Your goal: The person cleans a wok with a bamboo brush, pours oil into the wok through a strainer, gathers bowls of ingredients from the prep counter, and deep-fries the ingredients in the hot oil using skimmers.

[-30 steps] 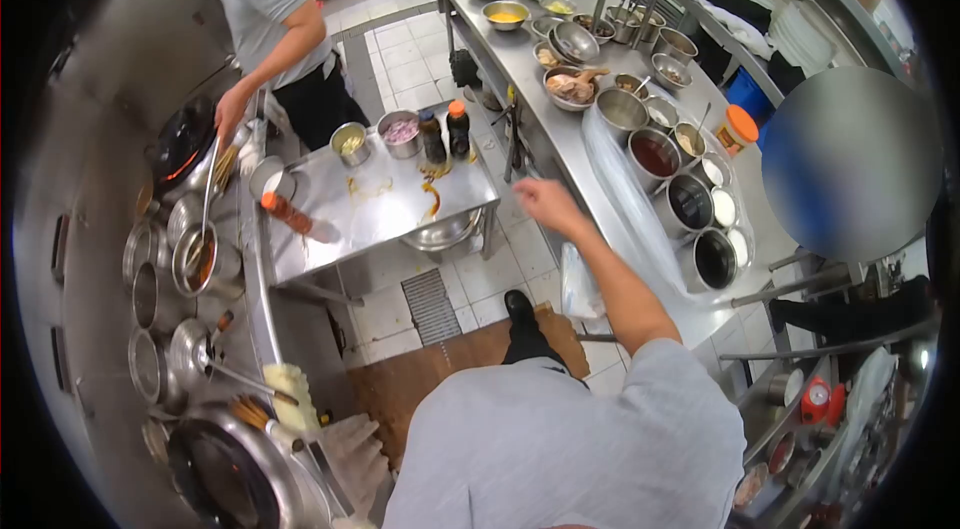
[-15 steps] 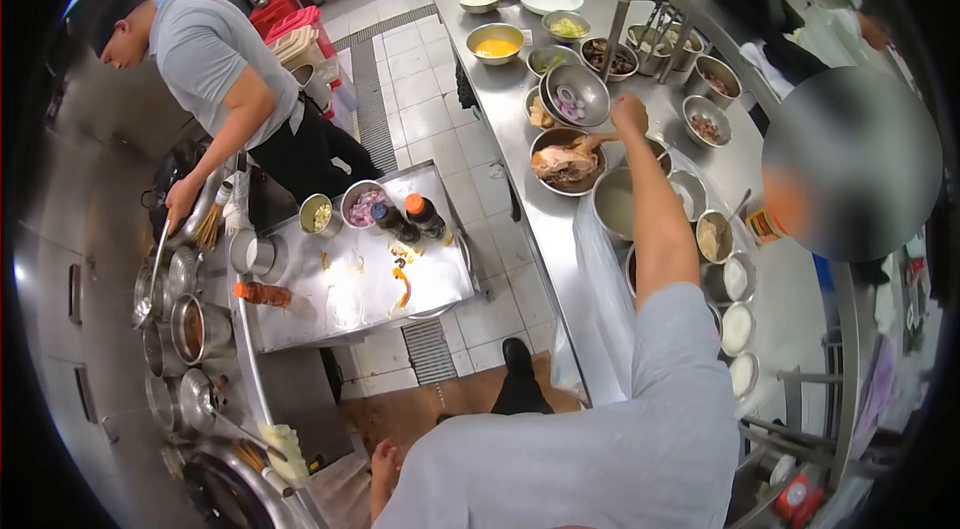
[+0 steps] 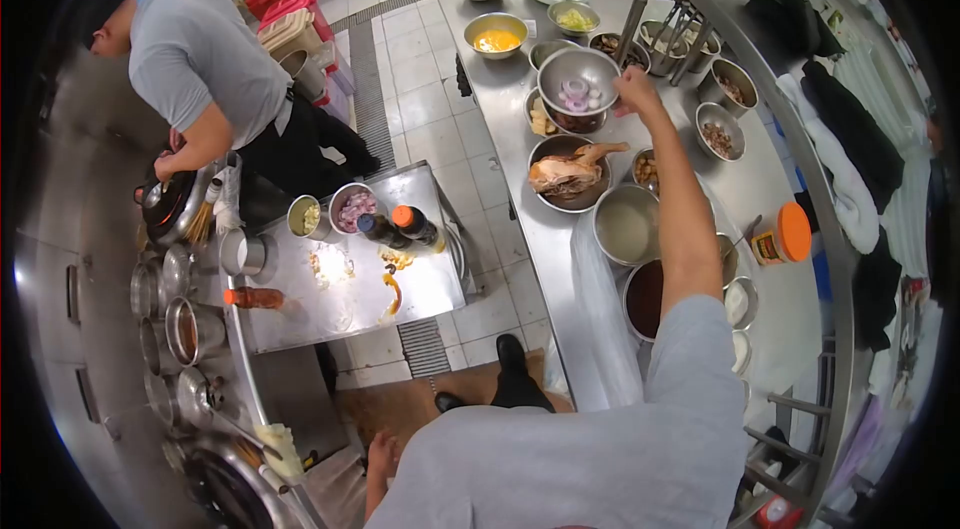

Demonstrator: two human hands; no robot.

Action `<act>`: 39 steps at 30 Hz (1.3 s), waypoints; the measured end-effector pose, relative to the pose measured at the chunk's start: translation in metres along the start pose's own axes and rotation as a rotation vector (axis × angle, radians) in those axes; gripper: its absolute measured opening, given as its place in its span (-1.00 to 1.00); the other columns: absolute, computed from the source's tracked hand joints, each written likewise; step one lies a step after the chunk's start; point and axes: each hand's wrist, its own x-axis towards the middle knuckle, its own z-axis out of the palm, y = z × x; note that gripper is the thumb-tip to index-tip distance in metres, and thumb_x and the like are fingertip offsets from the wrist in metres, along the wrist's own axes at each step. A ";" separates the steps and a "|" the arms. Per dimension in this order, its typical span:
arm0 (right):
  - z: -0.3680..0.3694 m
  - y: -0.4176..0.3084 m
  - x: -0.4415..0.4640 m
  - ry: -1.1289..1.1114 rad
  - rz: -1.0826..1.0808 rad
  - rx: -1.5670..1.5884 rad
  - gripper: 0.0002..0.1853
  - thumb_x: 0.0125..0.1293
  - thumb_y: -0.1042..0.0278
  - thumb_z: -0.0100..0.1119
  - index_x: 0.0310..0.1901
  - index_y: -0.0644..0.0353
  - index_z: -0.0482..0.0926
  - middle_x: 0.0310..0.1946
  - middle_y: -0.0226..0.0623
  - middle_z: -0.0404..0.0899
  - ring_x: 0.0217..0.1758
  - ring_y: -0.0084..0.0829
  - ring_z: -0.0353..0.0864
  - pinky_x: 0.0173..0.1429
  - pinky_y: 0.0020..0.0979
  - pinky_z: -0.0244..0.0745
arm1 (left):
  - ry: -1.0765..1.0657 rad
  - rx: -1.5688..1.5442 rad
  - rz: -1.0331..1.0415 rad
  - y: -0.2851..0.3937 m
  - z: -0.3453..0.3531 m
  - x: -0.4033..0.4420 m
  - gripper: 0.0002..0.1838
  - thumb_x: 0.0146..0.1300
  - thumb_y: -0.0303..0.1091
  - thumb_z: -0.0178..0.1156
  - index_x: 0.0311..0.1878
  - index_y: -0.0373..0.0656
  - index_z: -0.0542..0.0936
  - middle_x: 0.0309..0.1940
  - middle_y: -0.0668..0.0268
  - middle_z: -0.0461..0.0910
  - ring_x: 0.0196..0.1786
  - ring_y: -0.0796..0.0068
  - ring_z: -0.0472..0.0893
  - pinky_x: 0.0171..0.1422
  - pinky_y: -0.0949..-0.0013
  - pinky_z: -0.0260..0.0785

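Note:
My right hand (image 3: 634, 91) grips the rim of a steel bowl (image 3: 556, 75) with sliced onion rings in it, held over other bowls on the long steel counter. Just below it lies a piece of cooked poultry (image 3: 572, 169) in a bowl. A pot of cloudy liquid (image 3: 627, 224) and a pot of dark red sauce (image 3: 645, 301) stand nearer to me, partly behind my forearm. My left hand (image 3: 382, 453) hangs low at my left side, near the stove edge; its fingers look loosely curled, too small to make out.
A co-worker (image 3: 205, 59) leans over a wok (image 3: 165, 199) at the upper left. Between us stands a small steel table (image 3: 300, 324) with bottles and two pots. An upright shelf post (image 3: 636, 9) rises from the counter. Steel pots (image 3: 195, 329) line the stove side.
My right hand has reached out to the counter, taken the onion bowl's rim and lifted it slightly. My left hand has come into view. The co-worker has moved a hand to the wok.

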 end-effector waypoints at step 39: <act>0.492 -0.030 -0.552 -1.512 -0.410 -0.217 -0.87 0.29 0.53 -0.02 -0.33 0.17 0.23 -0.56 -0.34 0.32 -0.73 -0.44 0.45 -0.74 -0.42 0.46 | 1.287 -0.393 0.119 -0.201 -0.140 -0.138 -0.71 0.22 -0.42 0.15 0.03 -0.13 0.55 -0.19 0.18 0.56 -0.21 0.22 0.57 -0.07 0.23 0.44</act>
